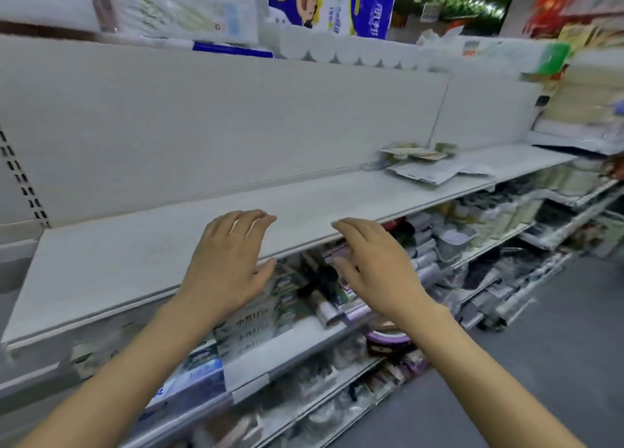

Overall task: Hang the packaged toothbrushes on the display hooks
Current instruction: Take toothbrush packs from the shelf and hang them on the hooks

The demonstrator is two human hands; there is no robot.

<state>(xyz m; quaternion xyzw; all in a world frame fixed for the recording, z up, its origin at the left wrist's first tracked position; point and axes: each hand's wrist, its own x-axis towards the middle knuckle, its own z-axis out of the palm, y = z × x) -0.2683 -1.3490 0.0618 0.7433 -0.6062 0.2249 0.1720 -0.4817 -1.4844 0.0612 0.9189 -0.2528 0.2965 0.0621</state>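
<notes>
My left hand (pixel 229 262) and my right hand (pixel 374 265) hover side by side over the front edge of a bare white shelf (pixel 135 262), fingers relaxed and slightly bent, holding nothing. A loose pile of flat packages (pixel 418 164) lies on the same shelf farther right; the blur hides what they are. No display hooks can be made out. The whole picture is smeared by motion.
Packed goods fill the lower shelves (pixel 304 312) under my hands. Tissue and paper-roll packs (pixel 331 5) stand on top of the white back panel (pixel 236 120). A slotted upright (pixel 23 184) runs at the left. Grey aisle floor (pixel 540 363) lies to the right.
</notes>
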